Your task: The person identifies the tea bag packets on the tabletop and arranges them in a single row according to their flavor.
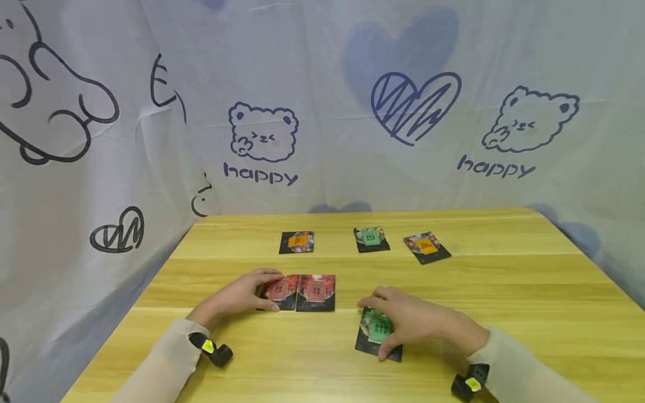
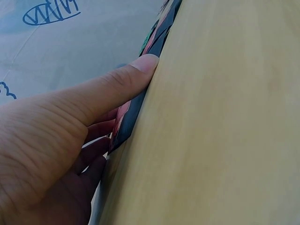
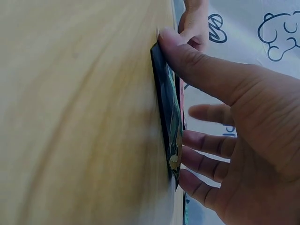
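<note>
My left hand (image 1: 244, 294) holds the left one of two red-and-black square packets, its thumb at the near edge and its fingers at the far edge. This red packet (image 1: 279, 291) lies on the table beside the second red packet (image 1: 316, 292). Nearer the front right, my right hand (image 1: 418, 322) spans a green-labelled black packet (image 1: 379, 327), thumb on the near edge, fingertips at the far edge. In the right wrist view the green-labelled packet (image 3: 169, 112) appears close to the tabletop. Whether it is lifted I cannot tell.
Farther back on the wooden table (image 1: 242, 358) lie an orange-labelled packet (image 1: 297, 242), another green-labelled packet (image 1: 371, 239) and a tilted orange-labelled packet (image 1: 426, 247). A white printed cloth (image 1: 332, 123) hangs behind the table and along its left side.
</note>
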`<state>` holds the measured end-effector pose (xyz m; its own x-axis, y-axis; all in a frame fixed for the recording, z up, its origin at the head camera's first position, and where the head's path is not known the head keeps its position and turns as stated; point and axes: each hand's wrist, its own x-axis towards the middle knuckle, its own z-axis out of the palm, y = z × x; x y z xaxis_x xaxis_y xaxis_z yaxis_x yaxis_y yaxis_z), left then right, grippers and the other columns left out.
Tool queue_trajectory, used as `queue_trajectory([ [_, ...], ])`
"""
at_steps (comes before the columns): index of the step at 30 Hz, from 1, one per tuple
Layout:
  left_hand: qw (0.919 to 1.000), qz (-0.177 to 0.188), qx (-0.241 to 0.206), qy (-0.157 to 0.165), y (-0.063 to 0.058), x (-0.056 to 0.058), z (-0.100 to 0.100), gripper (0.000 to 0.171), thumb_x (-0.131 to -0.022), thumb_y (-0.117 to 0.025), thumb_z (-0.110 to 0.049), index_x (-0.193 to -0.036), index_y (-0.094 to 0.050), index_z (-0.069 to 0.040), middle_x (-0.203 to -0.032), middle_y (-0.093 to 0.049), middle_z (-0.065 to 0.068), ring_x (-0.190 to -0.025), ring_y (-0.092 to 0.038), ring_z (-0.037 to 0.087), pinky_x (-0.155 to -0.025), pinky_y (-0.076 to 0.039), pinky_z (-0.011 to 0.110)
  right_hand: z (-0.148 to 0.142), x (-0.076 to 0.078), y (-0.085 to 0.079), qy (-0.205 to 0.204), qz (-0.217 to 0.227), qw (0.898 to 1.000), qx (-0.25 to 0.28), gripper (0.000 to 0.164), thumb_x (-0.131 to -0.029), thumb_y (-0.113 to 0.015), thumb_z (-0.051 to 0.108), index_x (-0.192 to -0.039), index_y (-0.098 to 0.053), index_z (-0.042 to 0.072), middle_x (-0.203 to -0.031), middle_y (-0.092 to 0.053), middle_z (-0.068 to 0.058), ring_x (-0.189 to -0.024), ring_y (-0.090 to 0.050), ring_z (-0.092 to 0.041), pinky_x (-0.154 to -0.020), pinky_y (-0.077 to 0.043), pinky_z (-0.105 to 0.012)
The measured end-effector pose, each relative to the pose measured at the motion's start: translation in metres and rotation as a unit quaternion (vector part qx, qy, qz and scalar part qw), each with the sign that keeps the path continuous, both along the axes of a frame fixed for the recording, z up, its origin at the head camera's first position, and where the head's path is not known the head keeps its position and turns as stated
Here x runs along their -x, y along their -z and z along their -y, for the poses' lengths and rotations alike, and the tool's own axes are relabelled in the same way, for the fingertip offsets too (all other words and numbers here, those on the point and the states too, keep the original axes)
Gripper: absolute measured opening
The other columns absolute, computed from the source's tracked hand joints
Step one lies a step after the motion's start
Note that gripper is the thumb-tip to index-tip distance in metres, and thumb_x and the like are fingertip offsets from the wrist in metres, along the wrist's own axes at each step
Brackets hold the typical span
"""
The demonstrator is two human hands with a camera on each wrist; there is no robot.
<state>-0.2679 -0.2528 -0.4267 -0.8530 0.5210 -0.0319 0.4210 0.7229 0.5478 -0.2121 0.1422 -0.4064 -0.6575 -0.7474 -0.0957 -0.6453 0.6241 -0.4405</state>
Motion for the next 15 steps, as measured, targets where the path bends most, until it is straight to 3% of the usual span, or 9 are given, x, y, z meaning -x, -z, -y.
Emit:
queue_trajectory([
  [15,0.9999,0.005,-0.014,0.000,-0.0004,-0.0026,-0.0018,0.081,-0.079,-0.080,-0.045,-0.144,-0.050,-0.009,-0.149,-0.040,0.014,-0.137,-0.035,0.037,-0.111,-0.029,0.055,0.0026,-0.0021,-0.0025,0.010,-0.022,0.999,-0.038,0.090,-0.073,-0.075,0.061,-0.142,-0.052,0.008,-0.129,-0.047,0.002,-0.108,-0.045,-0.013,-0.091,-0.047,-0.032],
])
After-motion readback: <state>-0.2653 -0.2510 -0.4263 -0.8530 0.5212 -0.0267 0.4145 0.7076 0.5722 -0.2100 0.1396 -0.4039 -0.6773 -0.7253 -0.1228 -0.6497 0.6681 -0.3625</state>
